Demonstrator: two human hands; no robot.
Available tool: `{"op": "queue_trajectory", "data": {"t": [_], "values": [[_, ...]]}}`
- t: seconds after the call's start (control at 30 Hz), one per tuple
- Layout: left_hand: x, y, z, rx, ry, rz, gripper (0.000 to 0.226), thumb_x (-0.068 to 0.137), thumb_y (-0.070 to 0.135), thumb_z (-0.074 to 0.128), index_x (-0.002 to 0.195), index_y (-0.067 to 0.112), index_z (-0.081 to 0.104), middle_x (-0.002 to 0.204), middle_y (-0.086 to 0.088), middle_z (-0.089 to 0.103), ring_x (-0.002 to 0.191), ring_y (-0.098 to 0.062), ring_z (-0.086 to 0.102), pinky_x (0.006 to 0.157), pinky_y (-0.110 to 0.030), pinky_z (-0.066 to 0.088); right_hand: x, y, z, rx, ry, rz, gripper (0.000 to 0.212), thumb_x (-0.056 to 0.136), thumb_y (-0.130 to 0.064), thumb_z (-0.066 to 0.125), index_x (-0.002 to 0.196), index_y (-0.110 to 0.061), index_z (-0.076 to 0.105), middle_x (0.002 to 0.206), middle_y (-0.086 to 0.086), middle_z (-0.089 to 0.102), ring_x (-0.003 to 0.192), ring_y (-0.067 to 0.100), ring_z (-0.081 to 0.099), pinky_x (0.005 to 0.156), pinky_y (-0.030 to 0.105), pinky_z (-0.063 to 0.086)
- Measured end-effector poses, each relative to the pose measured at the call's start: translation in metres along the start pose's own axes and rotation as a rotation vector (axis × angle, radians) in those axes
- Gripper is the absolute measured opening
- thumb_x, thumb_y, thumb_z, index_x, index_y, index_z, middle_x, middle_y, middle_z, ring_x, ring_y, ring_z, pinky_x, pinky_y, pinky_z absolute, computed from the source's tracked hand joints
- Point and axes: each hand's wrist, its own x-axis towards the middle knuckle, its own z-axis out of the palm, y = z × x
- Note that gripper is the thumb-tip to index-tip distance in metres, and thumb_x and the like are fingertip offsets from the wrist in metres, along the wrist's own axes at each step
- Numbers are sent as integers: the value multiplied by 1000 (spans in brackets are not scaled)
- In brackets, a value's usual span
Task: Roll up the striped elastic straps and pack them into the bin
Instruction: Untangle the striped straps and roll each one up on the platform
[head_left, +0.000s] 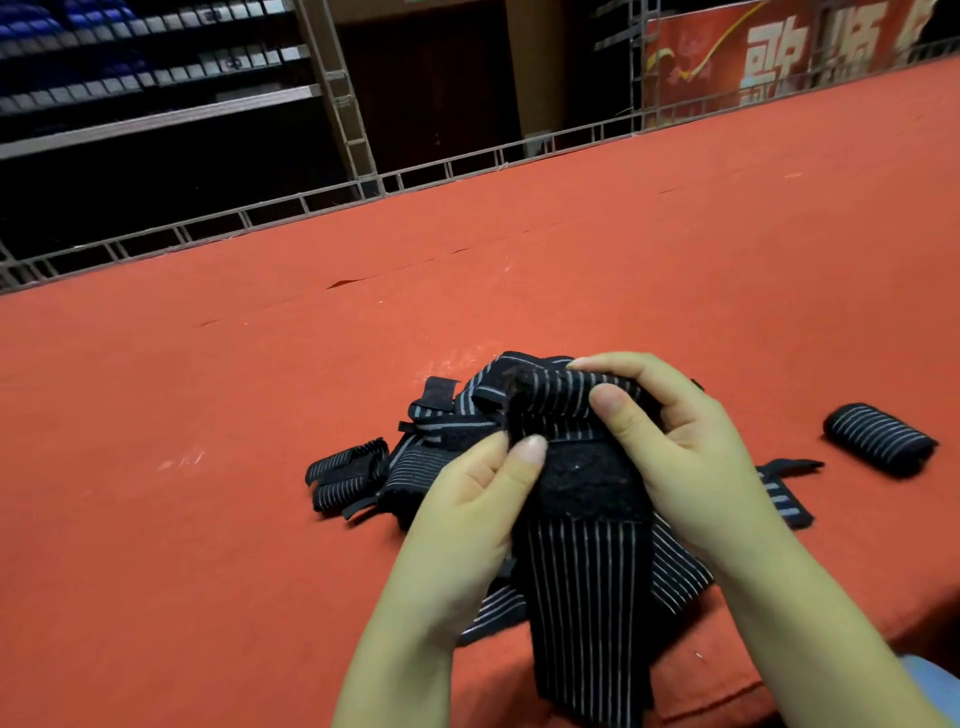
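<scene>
A black elastic strap with thin white stripes (584, 597) hangs from both my hands over the red table's near edge. My left hand (467, 514) pinches its upper end beside a black fuzzy patch. My right hand (670, 447) grips the partly rolled top of the same strap, thumb on the stripes. Beneath and behind lies a loose pile of more striped straps (436, 431). One finished roll (878, 439) lies on the table to the right. No bin is in view.
The red felt table (519, 260) stretches far ahead and to both sides. A metal grid rail (363, 187) runs along its far edge, with dark shelving behind. Another small strap piece (779, 493) lies by my right wrist.
</scene>
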Motion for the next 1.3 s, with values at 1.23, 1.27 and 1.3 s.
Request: {"op": "queue_trajectory", "data": {"t": [1.23, 1.27, 1.3], "values": [[-5, 4, 1, 247, 62, 128, 41, 91, 44, 46, 128, 31, 57, 124, 10, 68, 119, -6, 61, 105, -36, 47, -6, -5, -5, -83, -271, 305, 26, 84, -56, 52, 104, -41, 59, 109, -15, 67, 106, 4, 63, 95, 33, 48], [-5, 5, 1, 231, 58, 126, 41, 91, 42, 48, 129, 32, 56, 125, 13, 67, 119, -5, 61, 104, -32, 48, -6, -6, -5, -19, -265, 318, 22, 84, -50, 56, 100, -36, 62, 103, -7, 71, 100, 9, 66, 90, 34, 51], [-6, 6, 1, 207, 55, 126, 39, 92, 40, 51, 130, 33, 55, 125, 15, 67, 118, -5, 61, 102, -30, 49, -6, -7, -4, 48, -249, 333, 20, 85, -45, 61, 99, -30, 64, 98, -1, 72, 94, 12, 68, 86, 33, 54]]}}
